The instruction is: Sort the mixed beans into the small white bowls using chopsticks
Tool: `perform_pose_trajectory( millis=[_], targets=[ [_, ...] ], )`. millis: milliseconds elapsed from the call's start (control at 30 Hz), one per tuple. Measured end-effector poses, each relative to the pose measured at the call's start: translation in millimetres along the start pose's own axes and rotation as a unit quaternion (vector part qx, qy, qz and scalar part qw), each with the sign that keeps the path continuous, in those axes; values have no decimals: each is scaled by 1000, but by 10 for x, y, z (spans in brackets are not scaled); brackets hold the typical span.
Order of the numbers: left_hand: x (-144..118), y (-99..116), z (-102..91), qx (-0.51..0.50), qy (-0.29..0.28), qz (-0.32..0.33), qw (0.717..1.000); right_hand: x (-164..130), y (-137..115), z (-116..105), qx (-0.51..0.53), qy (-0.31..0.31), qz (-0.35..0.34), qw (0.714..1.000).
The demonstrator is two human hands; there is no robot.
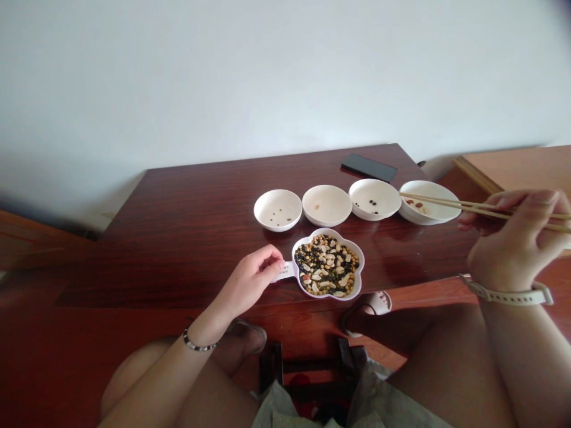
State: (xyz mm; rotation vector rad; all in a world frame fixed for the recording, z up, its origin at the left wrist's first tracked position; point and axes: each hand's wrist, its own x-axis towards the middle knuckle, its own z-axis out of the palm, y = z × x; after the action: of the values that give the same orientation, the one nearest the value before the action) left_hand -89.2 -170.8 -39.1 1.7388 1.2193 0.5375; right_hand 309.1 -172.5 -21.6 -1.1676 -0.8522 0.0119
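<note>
My left hand (pixel 256 276) is closed on the short handle of a flower-shaped dish (pixel 361 261) at the table's near edge. Mixed beans and peanuts (pixel 328 264) fill the dish. My right hand (pixel 520 238), at the right, grips a pair of chopsticks (pixel 477 207); their tips reach over the rightmost white bowl (pixel 439 208), which holds a few peanuts (pixel 417 205). Dark beans lie in the bowl beside it (pixel 379 189). One pale piece sits in another bowl (pixel 332 199), and several small dark beans are in the leftmost bowl (pixel 285 201). Whether the chopstick tips pinch anything, I cannot tell.
A black phone (pixel 369 167) lies behind the bowls on the dark wooden table (pixel 191 220). A white wall (pixel 267 77) rises behind it. To the right stands a lighter wooden surface (pixel 521 166). My legs and a dark stool frame (pixel 312 365) are below the near edge.
</note>
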Motion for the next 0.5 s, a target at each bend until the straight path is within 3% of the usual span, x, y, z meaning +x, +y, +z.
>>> perform_pose_trajectory(
  millis=[133,300,500],
  targets=[
    [1,5,-8,-4,1,-6,1000,-42,-65,92,86,-14,-4,996],
    [-12,-9,-56,25,0,-7,1000,-168,-142,178,205,-122,97,966],
    [-21,-41,-104,38,7,-15,999,-460,-280,237,180,-238,157,941]
  ],
)
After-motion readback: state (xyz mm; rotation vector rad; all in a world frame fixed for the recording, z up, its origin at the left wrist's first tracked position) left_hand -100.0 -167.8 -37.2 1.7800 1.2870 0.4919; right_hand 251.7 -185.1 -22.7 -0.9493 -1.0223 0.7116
